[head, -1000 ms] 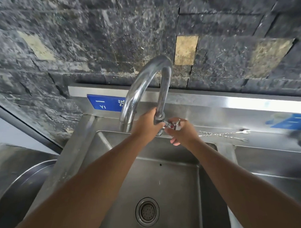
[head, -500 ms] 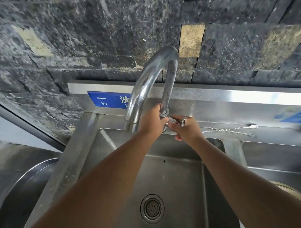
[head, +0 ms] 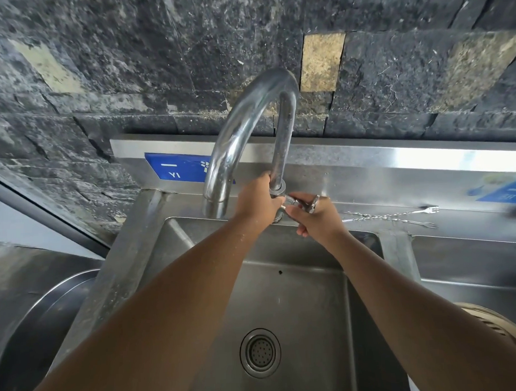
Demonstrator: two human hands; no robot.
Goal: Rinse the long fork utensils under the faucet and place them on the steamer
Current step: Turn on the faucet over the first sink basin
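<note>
A tall curved steel faucet rises behind the sink basin. My left hand grips the base of the faucet's upright pipe. My right hand pinches the small metal tap handle beside it. No water is seen running. Two long thin twisted forks lie on the steel ledge right of my right hand, tines pointing right. The rim of a bamboo steamer shows at the lower right, partly hidden by my right arm.
A round drain sits in the basin floor. A second basin lies to the right. A large steel pot or lid stands at the lower left. A dark stone wall backs the sink, with blue labels on the splashback.
My view has shifted slightly, bringing the steamer rim into sight. Both hands stay on the faucet base and tap handle; my right hand has turned a little on the handle.
</note>
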